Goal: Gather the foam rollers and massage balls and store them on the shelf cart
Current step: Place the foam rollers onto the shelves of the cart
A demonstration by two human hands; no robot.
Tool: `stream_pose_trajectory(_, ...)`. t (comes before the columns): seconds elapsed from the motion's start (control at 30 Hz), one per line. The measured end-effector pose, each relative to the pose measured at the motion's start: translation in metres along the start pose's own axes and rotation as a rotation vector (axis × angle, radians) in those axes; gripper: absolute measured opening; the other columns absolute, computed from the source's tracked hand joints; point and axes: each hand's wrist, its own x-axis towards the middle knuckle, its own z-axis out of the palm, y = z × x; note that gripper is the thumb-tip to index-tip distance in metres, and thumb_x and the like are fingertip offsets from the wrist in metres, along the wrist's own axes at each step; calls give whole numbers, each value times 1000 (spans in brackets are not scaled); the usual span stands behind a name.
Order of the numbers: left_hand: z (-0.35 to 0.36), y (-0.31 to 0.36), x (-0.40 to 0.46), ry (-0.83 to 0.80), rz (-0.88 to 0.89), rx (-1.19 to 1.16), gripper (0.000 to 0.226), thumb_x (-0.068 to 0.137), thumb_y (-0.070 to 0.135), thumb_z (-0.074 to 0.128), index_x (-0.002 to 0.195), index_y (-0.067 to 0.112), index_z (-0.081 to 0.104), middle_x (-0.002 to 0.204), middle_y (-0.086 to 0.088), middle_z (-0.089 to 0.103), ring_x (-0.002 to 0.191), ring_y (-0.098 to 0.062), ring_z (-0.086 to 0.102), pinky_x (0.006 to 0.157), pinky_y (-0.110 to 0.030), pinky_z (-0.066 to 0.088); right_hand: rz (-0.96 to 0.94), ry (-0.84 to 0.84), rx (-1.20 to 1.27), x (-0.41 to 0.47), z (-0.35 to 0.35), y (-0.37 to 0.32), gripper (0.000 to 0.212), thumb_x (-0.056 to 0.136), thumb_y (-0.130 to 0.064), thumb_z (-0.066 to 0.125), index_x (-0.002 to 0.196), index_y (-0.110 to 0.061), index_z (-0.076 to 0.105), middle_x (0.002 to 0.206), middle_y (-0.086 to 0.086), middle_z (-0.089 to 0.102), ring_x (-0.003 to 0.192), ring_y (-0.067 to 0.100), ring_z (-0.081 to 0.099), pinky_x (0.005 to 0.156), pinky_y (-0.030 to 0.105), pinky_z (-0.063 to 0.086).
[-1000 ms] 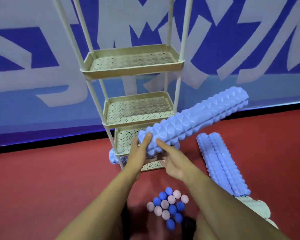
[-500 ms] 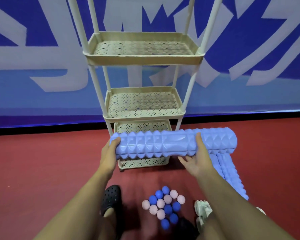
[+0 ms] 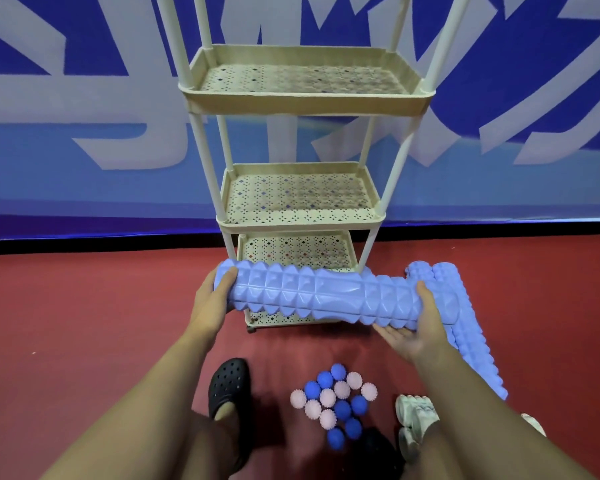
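Both hands — left (image 3: 212, 299), right (image 3: 414, 327) — grip the foam roller (image 3: 329, 294) crosswise before the shelf cart (image 3: 305, 102)

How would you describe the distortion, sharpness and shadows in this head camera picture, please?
Head view: wide-angle bending splays the shelf cart posts outward toward the top; the foam roller and massage balls look reasonably sharp; soft shadows darken the red floor around the feet; no strong glare.
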Motion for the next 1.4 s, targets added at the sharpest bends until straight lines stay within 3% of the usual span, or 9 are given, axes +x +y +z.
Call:
stream_pose_trajectory(0.17,6,-8,10,60,-13,34,53,99,39,61,148,27,47,143,-1,59,120,-20,63,105,-49,52,-56,115,53,4,0,15,65,83,-61,69,127,-14,63,123,14,65,109,28,66,88,48,58)
stream_pose_trajectory(0.27,11,-5,9,98,-24,89,68,98,40,62,157,28,30,150,5,46,129,-17,53,113,-49,44,-153,161,74,9,2,20,59,83,-58,71,125,-17,65,123,11,70,107,26,68,96,49,56)
stream_pose_trajectory(0.4,19,-4,14,152,21,145,65,104,27,57,160,23,24,157,2,38,129,-13,47,109,-38,42,-237,225,154,19,4,29,82,66,-62,79,133,-18,64,127,7,71,110,25,71,90,45,59)
stream_pose_trajectory(0.5,20,-11,22,123,36,204,69,102,30,59,161,27,22,165,5,28,144,-17,39,117,-44,37,-237,212,178,29,16,35,88,59,-63,80,134,-19,64,125,3,73,110,23,72,92,45,59)
stream_pose_trajectory(0.67,21,-13,34,118,33,232,81,99,32,65,162,31,14,168,13,16,150,-13,28,119,-43,33,-220,165,137,51,41,60,61,83,-57,72,133,-22,65,121,1,74,109,21,72,93,42,58)
stream_pose_trajectory(0.87,16,-12,40,105,42,211,78,98,23,67,160,29,21,156,17,33,142,-4,34,102,-22,38,-184,91,112,73,63,81,63,85,-58,70,136,-22,63,125,2,73,113,23,70,94,40,57)
stream_pose_trajectory(1.0,15,-17,46,84,74,214,69,98,11,62,156,31,30,149,20,37,136,-2,39,105,-28,37,-164,28,85,85,71,89,60,87,-59,67,134,-22,64,124,2,73,115,23,69,105,45,51)
stream_pose_trajectory(1.2,-5,-24,77,308,-122,-96,63,100,35,57,156,35,29,159,2,34,140,-24,44,113,-47,41,-130,83,32,97,71,90,67,76,-61,78,129,-22,67,120,3,75,109,24,72,99,49,56)
stream_pose_trajectory(1.4,-20,-33,117,269,-247,-250,66,99,57,54,157,41,25,164,-4,29,140,-41,40,116,-52,38,-95,120,13,113,78,83,54,82,-54,76,123,-19,67,116,7,74,105,28,70,97,49,56)
